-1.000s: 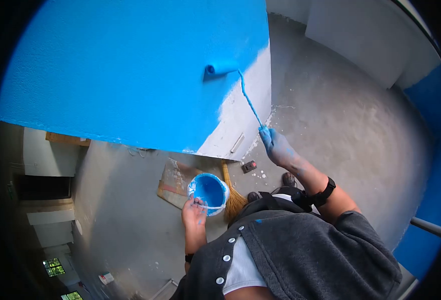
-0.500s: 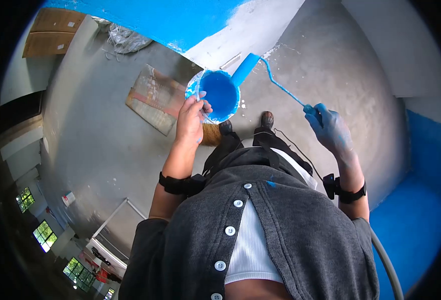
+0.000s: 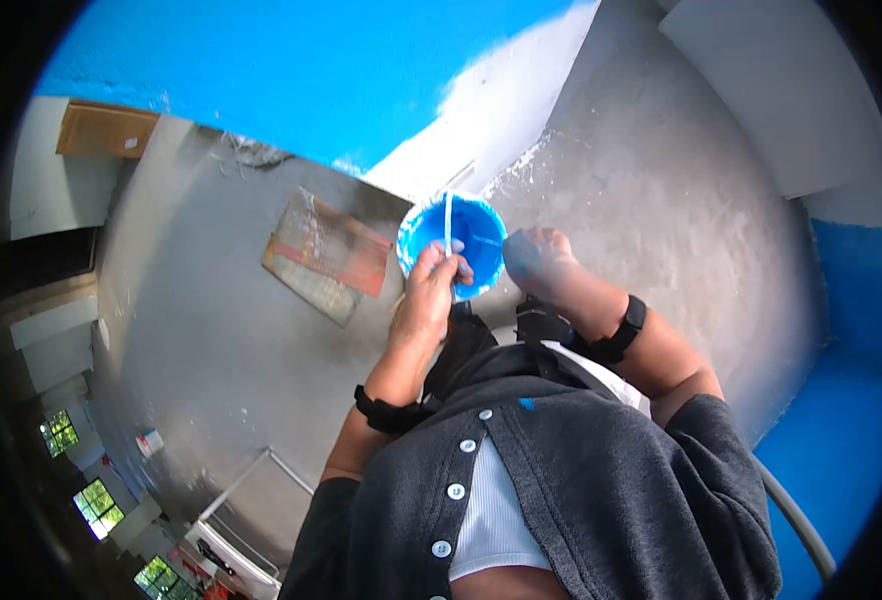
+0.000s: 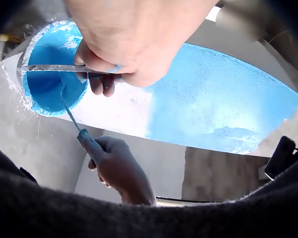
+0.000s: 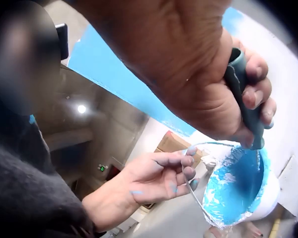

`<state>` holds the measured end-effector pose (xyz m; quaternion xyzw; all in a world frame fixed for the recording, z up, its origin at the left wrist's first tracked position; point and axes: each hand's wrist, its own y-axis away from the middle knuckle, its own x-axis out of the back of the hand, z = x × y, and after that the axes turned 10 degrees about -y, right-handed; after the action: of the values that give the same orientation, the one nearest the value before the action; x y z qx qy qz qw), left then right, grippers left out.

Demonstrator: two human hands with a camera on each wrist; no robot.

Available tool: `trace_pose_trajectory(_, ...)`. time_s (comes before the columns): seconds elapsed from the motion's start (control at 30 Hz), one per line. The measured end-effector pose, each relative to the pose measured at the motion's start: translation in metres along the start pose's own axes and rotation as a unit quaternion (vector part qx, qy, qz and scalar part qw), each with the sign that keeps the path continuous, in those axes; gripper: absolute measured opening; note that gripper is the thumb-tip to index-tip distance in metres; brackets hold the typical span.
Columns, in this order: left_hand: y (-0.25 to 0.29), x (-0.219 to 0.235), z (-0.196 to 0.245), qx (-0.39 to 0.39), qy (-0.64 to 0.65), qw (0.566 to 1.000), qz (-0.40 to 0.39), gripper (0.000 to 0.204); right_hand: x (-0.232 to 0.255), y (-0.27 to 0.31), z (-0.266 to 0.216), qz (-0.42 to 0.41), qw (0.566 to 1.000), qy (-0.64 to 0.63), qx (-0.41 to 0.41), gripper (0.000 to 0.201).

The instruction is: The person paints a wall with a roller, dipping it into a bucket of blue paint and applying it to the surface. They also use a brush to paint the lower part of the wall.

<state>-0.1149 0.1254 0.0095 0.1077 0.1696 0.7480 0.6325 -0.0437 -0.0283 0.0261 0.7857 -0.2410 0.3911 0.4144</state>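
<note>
A white bucket (image 3: 411,270) with blue paint inside hangs from its wire handle (image 3: 449,215), which my left hand (image 3: 426,305) holds with curled fingers. My right hand (image 3: 543,262), close to the bucket's right side, is blurred in the head view. In the right wrist view its fingers wrap round the paint-coated roller handle (image 5: 248,99). From that grip the thin rod (image 4: 72,118) runs down into the bucket in the left wrist view; the roller head cannot be made out there.
A wall panel (image 3: 291,80), mostly blue with a white strip (image 3: 501,95), stands just beyond the bucket. Boards (image 3: 326,250) lie on the grey floor to the left. A metal frame (image 3: 231,490) is at lower left, a grey pipe (image 3: 799,520) at lower right.
The roller has come off the blue panel, past the bucket's right edge, and its rod now enters the bucket. My right hand has moved left, close to the bucket; my left still holds the handle.
</note>
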Motion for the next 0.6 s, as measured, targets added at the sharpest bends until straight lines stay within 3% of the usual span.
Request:
trace_pose_trajectory(0.07,-0.004,-0.003,0.002,-0.002,0.011,1.0,-0.01,0.014,-0.004,0.002,0.006,-0.018,0.999,-0.031,0.002,0.019)
trace_pose_trajectory(0.2,-0.011,0.0,0.034,0.009,0.077,0.997,-0.021,0.016,0.004,0.052,0.023,0.07,0.992,-0.098,0.024,0.018)
trace_pose_trajectory(0.37,-0.021,-0.018,0.07,0.024,0.147,0.985,-0.092,0.019,0.005,0.091,0.045,0.168,0.975,-0.13,-0.063,0.021)
trace_pose_trajectory(0.57,-0.036,-0.038,0.101,0.007,0.176,0.979,-0.103,0.017,0.005,0.113,0.06,0.301,0.915,-0.244,-0.109,0.03)
trace_pose_trajectory(0.6,-0.036,-0.04,0.104,0.004,0.182,0.979,-0.094,0.017,0.01,0.113,0.06,0.301,0.875,-0.363,-0.11,0.033)
